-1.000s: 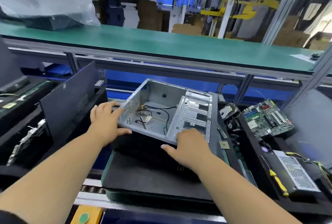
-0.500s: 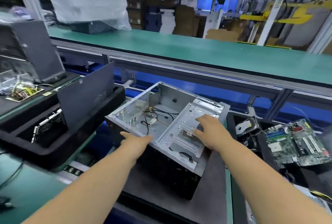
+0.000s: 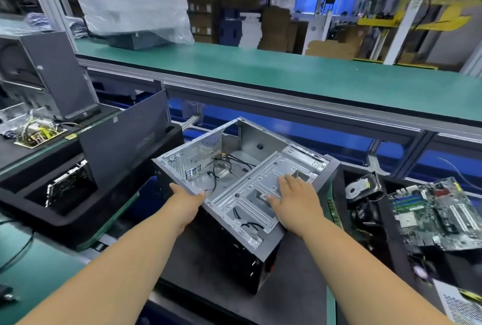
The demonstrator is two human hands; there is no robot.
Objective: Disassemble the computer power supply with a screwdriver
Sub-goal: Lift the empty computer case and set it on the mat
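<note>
An open, nearly gutted computer case [image 3: 242, 152] sits tilted on a dark mat [image 3: 198, 267] in front of me, with loose black cables [image 3: 221, 168] on its floor. My left hand [image 3: 186, 200] grips the case's near left edge, thumb over the rim. My right hand [image 3: 294, 197] lies flat with straight fingers on the metal drive bracket. A silver power supply [image 3: 461, 304] shows at the bottom right corner, mostly cut off. No screwdriver is visible.
A black tray [image 3: 109, 210] at left holds a dark side panel [image 3: 125, 137] and a board. At right lie a hard drive [image 3: 361, 186] and a green motherboard [image 3: 435, 210]. A green conveyor [image 3: 287, 74] runs behind, carrying a plastic-wrapped unit [image 3: 135, 17].
The case has been turned and tilted toward the left. My right hand moved from the near rim onto the drive bracket; my left hand shifted to the near left edge. The view swung left.
</note>
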